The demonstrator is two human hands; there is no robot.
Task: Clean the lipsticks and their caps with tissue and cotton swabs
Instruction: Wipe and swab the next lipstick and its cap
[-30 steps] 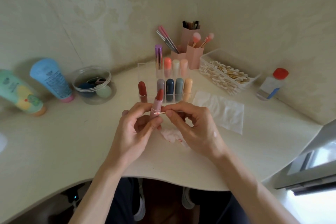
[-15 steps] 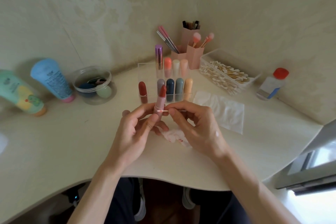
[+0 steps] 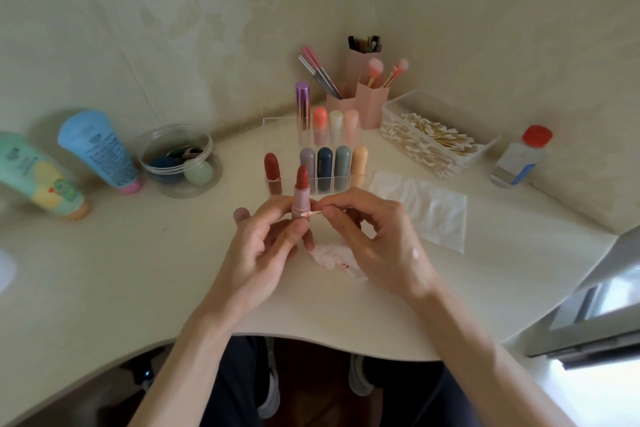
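Note:
My left hand point(image 3: 263, 246) grips an uncapped pink lipstick point(image 3: 300, 196) with a red bullet, holding it upright above the table. My right hand point(image 3: 375, 236) pinches a cotton swab point(image 3: 311, 214); its reddened tip touches the pink tube near the collar. A crumpled tissue point(image 3: 332, 258) with red stains lies on the table under my hands. A flat clean tissue point(image 3: 426, 208) lies to the right. A red cap point(image 3: 272, 168) stands in the clear organizer point(image 3: 277, 125) beside several capped lipsticks.
A clear box of cotton swabs point(image 3: 433, 142) and a red-capped bottle point(image 3: 521, 158) stand at the right. Pink brush holders point(image 3: 372, 104) sit behind the organizer. A clear jar point(image 3: 178, 161) and two tubes point(image 3: 97, 149) are at the left. The table edge curves near me.
The lipstick has turned more upright and shifted slightly right. The swab tip has slid along the tube's collar while both hands stay close together.

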